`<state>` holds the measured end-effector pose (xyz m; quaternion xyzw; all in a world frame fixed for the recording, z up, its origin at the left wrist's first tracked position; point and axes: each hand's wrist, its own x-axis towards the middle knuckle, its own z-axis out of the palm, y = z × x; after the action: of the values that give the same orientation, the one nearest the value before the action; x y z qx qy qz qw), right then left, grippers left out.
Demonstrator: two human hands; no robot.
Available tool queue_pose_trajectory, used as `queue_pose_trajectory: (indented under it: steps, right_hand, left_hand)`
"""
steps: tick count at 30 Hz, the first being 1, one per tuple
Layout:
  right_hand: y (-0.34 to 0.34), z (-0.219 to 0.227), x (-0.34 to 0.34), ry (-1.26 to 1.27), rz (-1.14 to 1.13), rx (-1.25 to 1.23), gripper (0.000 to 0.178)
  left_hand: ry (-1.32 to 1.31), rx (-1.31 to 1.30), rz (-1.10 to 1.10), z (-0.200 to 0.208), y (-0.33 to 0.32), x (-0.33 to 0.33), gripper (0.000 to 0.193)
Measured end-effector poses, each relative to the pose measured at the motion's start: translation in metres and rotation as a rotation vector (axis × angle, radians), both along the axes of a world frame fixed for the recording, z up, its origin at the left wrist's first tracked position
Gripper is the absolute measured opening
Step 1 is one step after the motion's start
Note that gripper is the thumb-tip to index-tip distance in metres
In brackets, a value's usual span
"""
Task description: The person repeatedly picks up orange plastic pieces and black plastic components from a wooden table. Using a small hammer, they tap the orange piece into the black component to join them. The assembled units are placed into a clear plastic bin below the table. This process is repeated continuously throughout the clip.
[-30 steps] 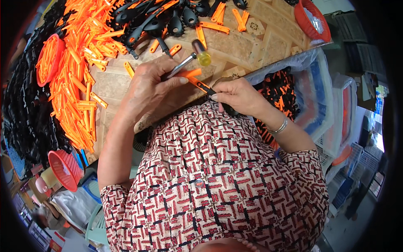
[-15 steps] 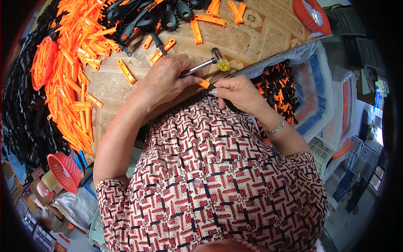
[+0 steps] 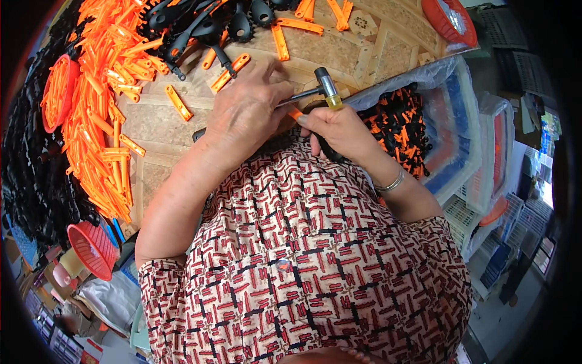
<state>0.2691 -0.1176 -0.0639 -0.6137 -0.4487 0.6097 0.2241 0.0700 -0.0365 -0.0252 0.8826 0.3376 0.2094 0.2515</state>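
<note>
My left hand (image 3: pixel 242 115) is closed around the metal handle of a small hammer (image 3: pixel 326 87), whose black and yellow head lies just above my right hand. My right hand (image 3: pixel 339 130) grips a black utensil with a short orange handle piece (image 3: pixel 295 113) showing between the two hands. Both hands meet at the near edge of a wooden table (image 3: pixel 339 51). My patterned shirt hides what lies below the hands.
A heap of orange plastic handles (image 3: pixel 103 91) covers the table's left side, with black utensils (image 3: pixel 206 24) at the back. A clear bin of assembled black and orange pieces (image 3: pixel 400 124) stands to the right. Red baskets (image 3: pixel 91 249) sit lower left.
The hammer head has shifted to the right, and now lies right above my right hand. My left hand has slid right along with it. My right hand keeps its hold on the piece.
</note>
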Motion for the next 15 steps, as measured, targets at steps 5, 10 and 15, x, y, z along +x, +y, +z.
queue_pose_trajectory:
  steps: [5, 10, 15]
  right_hand:
    - [-0.001, 0.014, 0.006, -0.065, -0.038, -0.088, 0.034]
    - [-0.018, -0.008, 0.017, 0.047, -0.179, -0.027, 0.038]
    - [-0.018, -0.005, 0.003, 0.083, -0.229, 0.015, 0.036]
  left_hand:
    - [-0.049, -0.036, 0.219, -0.003, -0.006, -0.018, 0.023]
    - [-0.038, -0.282, 0.363, 0.022, -0.021, -0.051, 0.041]
    - [-0.078, -0.25, 0.114, 0.01, -0.043, -0.049, 0.051]
